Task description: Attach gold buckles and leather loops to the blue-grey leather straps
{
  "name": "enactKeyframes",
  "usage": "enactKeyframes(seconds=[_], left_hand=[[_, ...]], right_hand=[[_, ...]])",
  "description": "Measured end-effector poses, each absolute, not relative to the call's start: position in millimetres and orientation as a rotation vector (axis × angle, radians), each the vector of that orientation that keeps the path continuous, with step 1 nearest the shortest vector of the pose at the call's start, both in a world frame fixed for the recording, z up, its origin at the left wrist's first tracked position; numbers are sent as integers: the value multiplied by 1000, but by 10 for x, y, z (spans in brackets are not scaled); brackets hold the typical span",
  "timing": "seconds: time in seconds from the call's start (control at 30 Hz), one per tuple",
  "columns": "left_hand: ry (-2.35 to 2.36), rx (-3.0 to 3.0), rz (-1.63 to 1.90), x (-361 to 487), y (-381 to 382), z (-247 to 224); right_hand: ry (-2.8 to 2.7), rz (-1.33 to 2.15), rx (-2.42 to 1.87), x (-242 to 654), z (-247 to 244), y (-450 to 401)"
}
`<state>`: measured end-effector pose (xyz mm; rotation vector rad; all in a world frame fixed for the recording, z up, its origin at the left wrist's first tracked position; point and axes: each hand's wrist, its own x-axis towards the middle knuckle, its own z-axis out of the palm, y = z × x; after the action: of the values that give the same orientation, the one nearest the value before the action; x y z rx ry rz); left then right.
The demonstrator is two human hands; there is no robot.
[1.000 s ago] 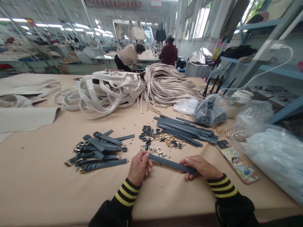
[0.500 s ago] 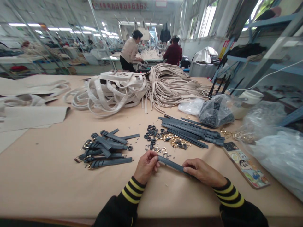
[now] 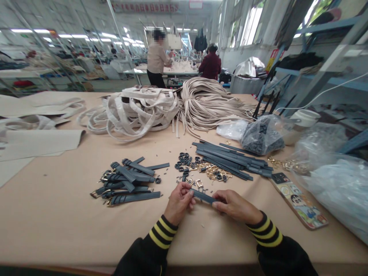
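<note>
A dark blue-grey strap (image 3: 203, 196) spans the gap between my two hands, just above the table. My left hand (image 3: 179, 201) pinches one end between thumb and fingers. The other end is in the grip of my right hand (image 3: 234, 205), whose fingers partly cover it. Just beyond my hands lie gold buckles (image 3: 211, 170) and small dark strap loops (image 3: 184, 160). Further right is a stack of flat dark straps (image 3: 230, 157). Left of my hands, straps with buckles fitted (image 3: 130, 180) lie in a heap.
A phone in a cartoon case (image 3: 300, 201) lies at right, beside clear plastic bags (image 3: 342, 191). A bag of dark pieces (image 3: 263, 134) stands behind. Bundled beige strips (image 3: 204, 101) and looped beige straps (image 3: 135, 111) cover the far side. Two people work at another table beyond.
My right hand has slid left along the strap, nearer to my left hand, so less strap shows between them. One person in the background has straightened and turned.
</note>
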<state>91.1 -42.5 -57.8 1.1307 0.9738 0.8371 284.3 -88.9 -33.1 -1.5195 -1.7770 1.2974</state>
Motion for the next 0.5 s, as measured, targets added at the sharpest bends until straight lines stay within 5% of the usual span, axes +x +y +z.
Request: enactKeyframes(seconds=[0.5], left_hand=[[1063, 1862, 1004, 898, -506, -629]], right_hand=[[-1384, 1613, -1092, 2477, -524, -703]])
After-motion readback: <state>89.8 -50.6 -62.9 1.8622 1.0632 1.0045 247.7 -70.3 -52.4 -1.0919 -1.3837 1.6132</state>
